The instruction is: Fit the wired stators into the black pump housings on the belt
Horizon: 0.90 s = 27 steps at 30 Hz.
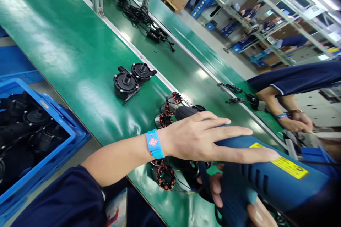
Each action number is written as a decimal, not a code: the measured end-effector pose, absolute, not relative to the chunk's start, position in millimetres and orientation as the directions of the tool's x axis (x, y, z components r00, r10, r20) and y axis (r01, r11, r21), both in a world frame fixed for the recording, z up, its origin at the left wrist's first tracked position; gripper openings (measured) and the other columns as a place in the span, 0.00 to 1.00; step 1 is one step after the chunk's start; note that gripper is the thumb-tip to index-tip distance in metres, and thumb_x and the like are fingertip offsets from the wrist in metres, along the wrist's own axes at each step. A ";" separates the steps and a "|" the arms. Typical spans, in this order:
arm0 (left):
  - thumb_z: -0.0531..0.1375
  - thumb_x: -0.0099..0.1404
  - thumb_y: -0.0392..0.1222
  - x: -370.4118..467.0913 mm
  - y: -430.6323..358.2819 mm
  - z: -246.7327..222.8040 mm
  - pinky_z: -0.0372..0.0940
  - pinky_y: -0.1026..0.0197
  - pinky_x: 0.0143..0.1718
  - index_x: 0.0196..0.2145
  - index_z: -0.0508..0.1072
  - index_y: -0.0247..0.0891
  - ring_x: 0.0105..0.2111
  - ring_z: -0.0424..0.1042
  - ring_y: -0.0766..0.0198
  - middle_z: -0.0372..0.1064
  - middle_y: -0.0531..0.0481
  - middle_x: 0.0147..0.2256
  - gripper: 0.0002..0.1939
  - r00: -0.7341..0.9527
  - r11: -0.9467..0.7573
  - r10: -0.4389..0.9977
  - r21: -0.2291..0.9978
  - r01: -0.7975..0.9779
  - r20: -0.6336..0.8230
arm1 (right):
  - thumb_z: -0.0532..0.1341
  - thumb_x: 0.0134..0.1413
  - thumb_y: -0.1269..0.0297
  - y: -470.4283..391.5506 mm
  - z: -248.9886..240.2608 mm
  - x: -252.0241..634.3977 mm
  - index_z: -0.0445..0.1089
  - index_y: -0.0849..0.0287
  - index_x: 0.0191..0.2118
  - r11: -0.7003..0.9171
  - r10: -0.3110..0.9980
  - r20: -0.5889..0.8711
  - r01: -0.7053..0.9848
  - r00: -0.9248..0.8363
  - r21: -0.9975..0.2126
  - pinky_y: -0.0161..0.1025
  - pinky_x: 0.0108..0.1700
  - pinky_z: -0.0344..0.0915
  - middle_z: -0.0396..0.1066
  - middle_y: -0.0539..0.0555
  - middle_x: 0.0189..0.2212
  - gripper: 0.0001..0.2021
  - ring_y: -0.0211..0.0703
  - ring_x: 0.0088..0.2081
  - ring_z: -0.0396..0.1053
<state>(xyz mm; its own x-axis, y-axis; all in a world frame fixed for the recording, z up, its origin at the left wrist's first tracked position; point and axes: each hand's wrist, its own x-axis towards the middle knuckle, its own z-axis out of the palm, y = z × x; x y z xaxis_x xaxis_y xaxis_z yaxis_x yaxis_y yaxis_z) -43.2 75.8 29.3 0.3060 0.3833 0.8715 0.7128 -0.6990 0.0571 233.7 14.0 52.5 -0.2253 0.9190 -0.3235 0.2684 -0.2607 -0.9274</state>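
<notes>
A blue power drill [239, 177] with a yellow label and a dark chuck lies across the lower right. My left hand [197, 134], with a light blue wrist strap, rests flat over its front end, fingers stretched out and spread. Under the body, my right hand [216, 188] is wrapped round the drill's handle and partly hidden. Beyond the left hand, the chuck points at several copper-wound motor stators [163, 120] on the green bench. Another stator [165, 177] with thin wires lies nearer, below my left wrist. What the drill's tip touches cannot be made out clearly.
Two black pump housings [126, 83] sit on the green bench [66, 42]. A blue crate [62, 145] of black parts stands at the left. Black cables [138, 16] lie past the metal rail. Across the bench, a co-worker's hands [295, 120] hold something thin.
</notes>
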 end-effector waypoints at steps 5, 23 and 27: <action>0.54 0.76 0.42 -46.2 79.7 16.7 0.59 0.52 0.66 0.66 0.65 0.52 0.67 0.61 0.53 0.58 0.46 0.68 0.23 0.279 -0.691 0.406 0.092 0.717 0.870 | 0.68 0.48 0.43 20.4 48.2 204.0 0.76 0.56 0.41 -0.193 0.943 -0.252 0.260 -0.218 -0.946 0.48 0.33 0.73 0.74 0.61 0.34 0.22 0.53 0.29 0.71; 0.59 0.73 0.39 -55.6 71.8 24.6 0.56 0.53 0.68 0.63 0.64 0.47 0.67 0.61 0.55 0.66 0.47 0.63 0.22 0.213 -0.745 0.286 0.077 0.662 0.934 | 0.76 0.43 0.53 -21.5 27.9 196.1 0.75 0.55 0.45 -0.178 0.983 -0.185 0.325 0.009 -0.929 0.51 0.51 0.73 0.78 0.60 0.41 0.24 0.57 0.44 0.76; 0.69 0.66 0.48 -58.8 63.7 31.1 0.49 0.44 0.69 0.62 0.62 0.46 0.67 0.60 0.49 0.70 0.44 0.59 0.31 0.031 -0.722 0.300 0.206 0.661 0.954 | 0.70 0.54 0.55 -15.6 43.8 176.6 0.70 0.49 0.50 0.113 0.992 0.112 -0.018 0.053 -0.993 0.51 0.43 0.76 0.76 0.57 0.43 0.19 0.48 0.37 0.74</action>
